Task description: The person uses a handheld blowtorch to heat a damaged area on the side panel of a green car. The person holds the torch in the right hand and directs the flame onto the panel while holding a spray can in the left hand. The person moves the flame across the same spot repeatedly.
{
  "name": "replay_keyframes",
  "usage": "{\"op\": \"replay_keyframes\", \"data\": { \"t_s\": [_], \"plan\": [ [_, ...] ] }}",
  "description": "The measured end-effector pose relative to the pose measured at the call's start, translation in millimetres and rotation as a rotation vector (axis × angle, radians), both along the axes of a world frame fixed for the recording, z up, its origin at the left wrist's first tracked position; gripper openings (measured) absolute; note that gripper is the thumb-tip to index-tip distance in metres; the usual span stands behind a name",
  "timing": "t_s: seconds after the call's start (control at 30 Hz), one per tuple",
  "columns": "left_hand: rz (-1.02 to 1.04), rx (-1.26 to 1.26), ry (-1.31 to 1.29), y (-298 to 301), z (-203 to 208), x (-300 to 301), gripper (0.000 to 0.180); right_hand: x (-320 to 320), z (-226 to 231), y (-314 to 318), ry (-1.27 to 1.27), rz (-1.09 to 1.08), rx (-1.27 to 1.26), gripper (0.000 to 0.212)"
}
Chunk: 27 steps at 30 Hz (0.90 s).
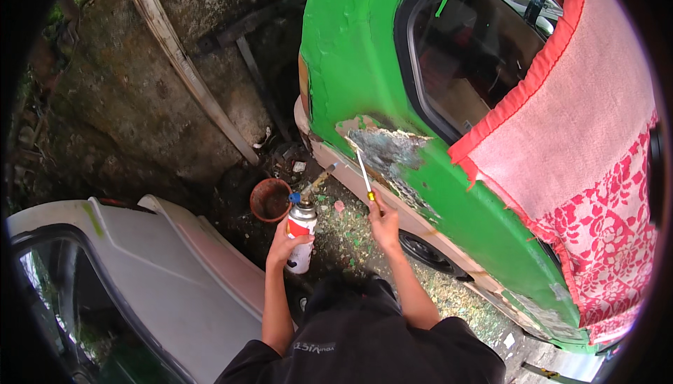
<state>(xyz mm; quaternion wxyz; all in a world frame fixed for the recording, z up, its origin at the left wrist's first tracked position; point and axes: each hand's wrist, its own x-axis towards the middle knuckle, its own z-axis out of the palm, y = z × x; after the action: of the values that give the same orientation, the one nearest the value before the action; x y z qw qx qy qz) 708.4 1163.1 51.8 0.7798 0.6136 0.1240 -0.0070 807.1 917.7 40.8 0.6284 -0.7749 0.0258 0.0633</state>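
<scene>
Left hand (282, 245) gripped a white-and-red metal can (301, 258), likely so its blue-and-brass nozzle (317, 181) faced far right. Right hand (384, 224) clenched a yellow-handled steel screwdriver (364, 173), likely to reach the rough grey patch (395, 148) on the right-side green car (357, 55).

A white and red gas can (301, 228) is standing nearly upright, leaning slightly, and is carrying a torch head (321, 179) with a blue part at its side; the nozzle is pointing up and right toward the green car (350, 55). A screwdriver (364, 174) with a yellow handle is slanting up and left, its shiny shaft ending at the car's damaged patch (389, 147), where paint is peeling around a rough, greyish, scorched-looking surface.
</scene>
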Motion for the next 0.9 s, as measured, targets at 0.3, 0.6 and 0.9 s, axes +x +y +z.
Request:
{"op": "replay_keyframes", "data": {
  "t_s": [0.3, 0.6, 0.9],
  "plan": [
    [0.037, -0.045, 0.010, 0.3, 9.9, -10.2, 0.054, -1.3, -0.9, -8.1, 0.004, 0.025, 0.051, 0.043],
    [0.075, -0.065, 0.053, 16.2, 9.9, -36.8, 0.057, 5.8, -11.0, -6.1, -0.016, 0.024, 0.038, 0.043],
    [0.085, -0.063, 0.063, 17.8, 9.7, -56.6, 0.054, -2.8, -4.4, -11.3, -0.037, -0.033, 0.007, 0.042]
  ]
}}
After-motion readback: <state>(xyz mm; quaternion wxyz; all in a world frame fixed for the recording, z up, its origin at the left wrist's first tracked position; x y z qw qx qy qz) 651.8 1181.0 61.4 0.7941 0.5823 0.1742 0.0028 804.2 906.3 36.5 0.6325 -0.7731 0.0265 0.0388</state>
